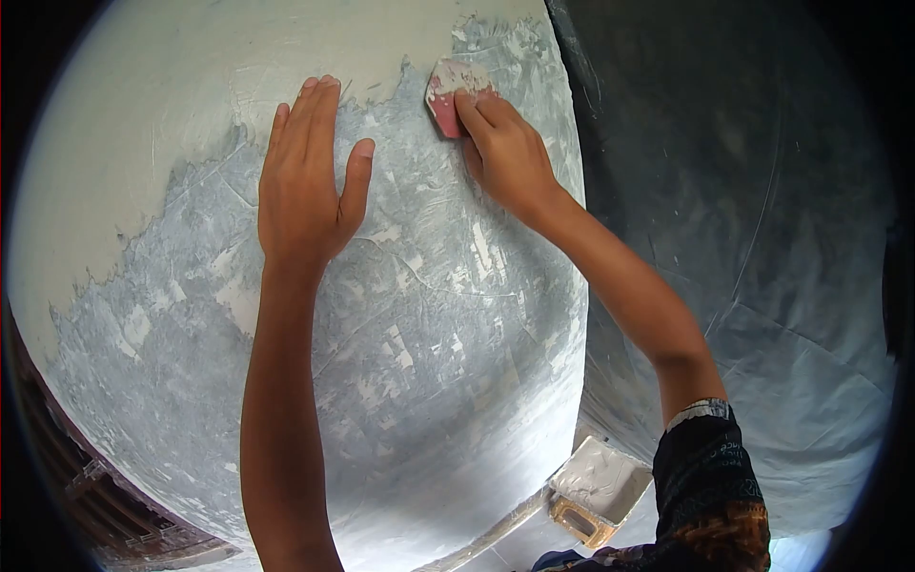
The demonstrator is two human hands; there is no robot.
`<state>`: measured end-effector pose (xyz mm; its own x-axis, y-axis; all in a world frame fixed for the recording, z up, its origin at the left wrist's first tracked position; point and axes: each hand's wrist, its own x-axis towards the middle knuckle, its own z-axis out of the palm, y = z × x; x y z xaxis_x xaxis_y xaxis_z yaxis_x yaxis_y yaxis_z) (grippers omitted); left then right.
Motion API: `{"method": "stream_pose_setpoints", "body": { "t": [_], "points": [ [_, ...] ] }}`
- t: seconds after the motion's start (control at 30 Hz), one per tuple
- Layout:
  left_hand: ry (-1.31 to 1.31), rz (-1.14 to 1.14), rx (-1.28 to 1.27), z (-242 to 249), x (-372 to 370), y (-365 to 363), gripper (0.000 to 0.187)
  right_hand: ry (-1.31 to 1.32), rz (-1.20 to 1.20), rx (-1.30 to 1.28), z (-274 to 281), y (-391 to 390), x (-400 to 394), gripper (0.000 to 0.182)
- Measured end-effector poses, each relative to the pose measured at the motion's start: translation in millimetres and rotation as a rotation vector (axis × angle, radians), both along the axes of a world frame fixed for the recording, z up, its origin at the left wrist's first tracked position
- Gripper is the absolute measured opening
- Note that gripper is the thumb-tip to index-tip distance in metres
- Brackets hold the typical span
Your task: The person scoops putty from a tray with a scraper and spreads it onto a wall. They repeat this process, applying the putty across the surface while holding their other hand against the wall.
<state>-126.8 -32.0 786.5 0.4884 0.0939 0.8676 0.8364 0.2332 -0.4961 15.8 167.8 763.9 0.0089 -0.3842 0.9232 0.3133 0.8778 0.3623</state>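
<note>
My left hand (307, 186) lies flat with its fingers stretched up and the thumb apart, over the border between the smooth cream coat and the rough grey patch of the wall (419, 315). Nothing is in it. My right hand (505, 153) grips a red putty spreader (444, 112) near the wall's upper right. Cream putty (459, 72) is smeared over the spreader's top part. Streaks of the same pale putty mark the grey area below both hands.
A dark sheet (724, 210) hangs along the wall's right edge. On the floor at lower right stands a putty-smeared tray (600, 481) with a yellowish handle (579, 522). Dark wooden slats (100, 496) show at lower left.
</note>
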Motion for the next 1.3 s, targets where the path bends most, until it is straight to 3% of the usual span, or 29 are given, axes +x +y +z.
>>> {"method": "stream_pose_setpoints", "body": {
  "t": [0.03, 0.1, 0.33, 0.43, 0.53, 0.6, 0.73, 0.8, 0.93, 1.03, 1.17, 1.3],
  "points": [
    [-0.02, 0.001, -0.018, 0, 0, 0, 0.051, -0.109, 0.032, -0.066, -21, -12, 6, 0.05],
    [-0.016, -0.002, -0.016, -1, 1, 0, 0.051, -0.142, 0.122, -0.053, -32, -25, 14, 0.048],
    [-0.015, 0.008, -0.02, -1, -1, 1, 0.05, 0.084, -0.002, -0.026, 76, 0, 7, 0.033],
    [-0.027, 0.005, -0.014, 0, 0, 0, 0.051, 0.039, -0.098, -0.044, 57, 3, -2, 0.029],
    [-0.021, -0.018, -0.026, 0, 1, 0, 0.051, -0.074, 0.0, -0.067, -8, -23, 5, 0.037],
    [-0.02, -0.009, -0.019, 0, 1, 0, 0.05, -0.129, 0.062, -0.068, -18, -33, 14, 0.043],
    [-0.026, 0.007, -0.028, 0, 2, 0, 0.05, 0.01, 0.084, -0.048, 54, -16, 12, 0.038],
    [-0.025, 0.011, -0.022, -1, 1, 0, 0.05, 0.093, -0.039, -0.04, 82, -5, 6, 0.031],
    [-0.015, -0.007, -0.021, 0, 0, 0, 0.051, -0.021, -0.103, -0.049, 42, -13, 1, 0.027],
    [-0.016, -0.017, -0.027, 0, 1, 0, 0.051, -0.063, 0.007, -0.041, -11, -38, 6, 0.024],
    [-0.022, -0.036, -0.038, 0, 1, 0, 0.051, -0.007, 0.036, -0.09, 31, -47, 11, 0.023],
    [-0.024, -0.031, -0.025, 0, -1, 0, 0.051, 0.056, -0.089, -0.122, 84, -33, -8, 0.028]
  ]
}}
